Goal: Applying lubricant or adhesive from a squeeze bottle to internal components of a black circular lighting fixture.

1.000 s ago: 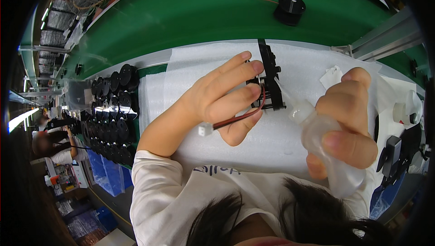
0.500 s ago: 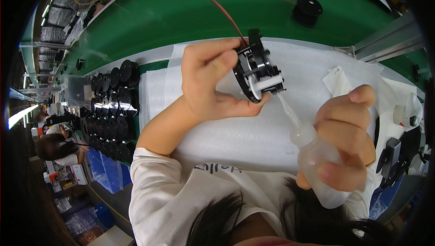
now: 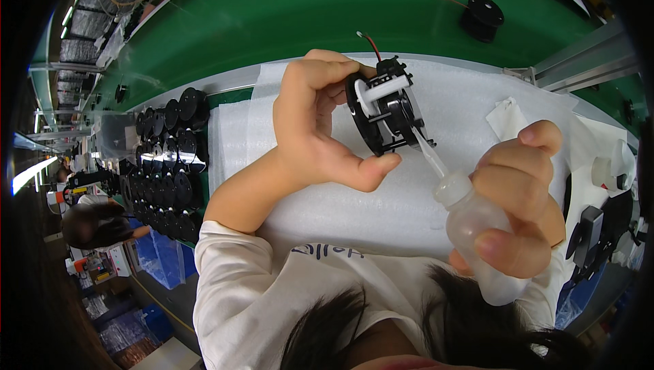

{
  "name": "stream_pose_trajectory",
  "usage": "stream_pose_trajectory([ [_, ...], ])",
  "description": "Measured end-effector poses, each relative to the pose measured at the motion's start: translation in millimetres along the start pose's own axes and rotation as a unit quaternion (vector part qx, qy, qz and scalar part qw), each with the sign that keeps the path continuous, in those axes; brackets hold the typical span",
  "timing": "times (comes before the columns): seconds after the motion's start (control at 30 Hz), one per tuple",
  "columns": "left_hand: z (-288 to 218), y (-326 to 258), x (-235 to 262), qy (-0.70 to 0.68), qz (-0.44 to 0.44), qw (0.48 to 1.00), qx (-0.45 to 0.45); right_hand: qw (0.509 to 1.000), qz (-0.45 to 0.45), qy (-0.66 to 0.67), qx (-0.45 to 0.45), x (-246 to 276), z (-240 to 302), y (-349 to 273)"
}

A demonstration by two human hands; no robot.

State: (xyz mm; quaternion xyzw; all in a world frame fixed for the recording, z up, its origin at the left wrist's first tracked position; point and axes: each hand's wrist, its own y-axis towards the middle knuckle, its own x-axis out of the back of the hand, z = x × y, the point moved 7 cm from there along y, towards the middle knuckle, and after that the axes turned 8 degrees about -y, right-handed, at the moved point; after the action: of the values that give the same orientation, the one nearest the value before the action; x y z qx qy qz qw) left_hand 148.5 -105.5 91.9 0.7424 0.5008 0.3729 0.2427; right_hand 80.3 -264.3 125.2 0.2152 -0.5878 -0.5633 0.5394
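Note:
My left hand point(image 3: 310, 125) grips a round black mechanical assembly point(image 3: 388, 108) by its rim, thumb below and fingers above and behind. The assembly is tilted on edge, showing a white roller-like bar, a round centre part and small black posts. A short length of red and black wire with a white plug rises from its top. In my right hand point(image 3: 514, 199) is a translucent squeeze bottle point(image 3: 480, 240), held at a slant. Its thin nozzle tip meets the lower right edge of the assembly; whether liquid comes out I cannot tell.
White foam sheeting point(image 3: 327, 213) covers the bench under my hands. Rows of black round units point(image 3: 167, 159) stand at the left. A similar black unit point(image 3: 482, 17) with a wire sits on the green belt point(image 3: 272, 9). A crumpled white cloth point(image 3: 507, 118) lies right; another person point(image 3: 95, 223) works far left.
The assembly has turned in my left hand, its white bar moving from bottom to top. The nozzle now meets its edge. The black unit on the belt has shifted right.

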Motion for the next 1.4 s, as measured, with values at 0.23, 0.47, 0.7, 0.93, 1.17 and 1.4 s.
stream_pose_trajectory([
  [0.23, 27.2, -9.2, -6.2, -0.321, -0.119, 0.914, 0.217, 0.999, -0.013, -0.007, 0.029, -2.2, 0.2, -3.5],
  [0.47, 49.1, -12.9, -5.1, -0.405, -0.123, 0.866, 0.265, 1.0, -0.001, 0.002, 0.03, -1.5, -4.2, -0.3],
  [0.7, 88.6, 21.8, 50.6, -0.02, -0.178, 0.957, 0.23, 0.981, 0.022, 0.191, -0.035, -18.0, -42.8, 0.4],
  [0.93, 184.5, 2.3, 125.0, 0.493, -0.01, 0.788, 0.368, 0.766, -0.023, 0.468, -0.44, -89.1, -112.0, -37.8],
  [1.17, 92.1, 56.6, 89.4, 0.129, -0.104, 0.973, 0.162, 0.698, -0.016, 0.497, -0.516, -77.4, -144.0, -56.5],
  [1.4, -6.5, 59.9, 70.9, -0.138, -0.104, 0.985, -0.001, 0.842, 0.126, 0.417, -0.318, -114.8, -114.8, -51.3],
])
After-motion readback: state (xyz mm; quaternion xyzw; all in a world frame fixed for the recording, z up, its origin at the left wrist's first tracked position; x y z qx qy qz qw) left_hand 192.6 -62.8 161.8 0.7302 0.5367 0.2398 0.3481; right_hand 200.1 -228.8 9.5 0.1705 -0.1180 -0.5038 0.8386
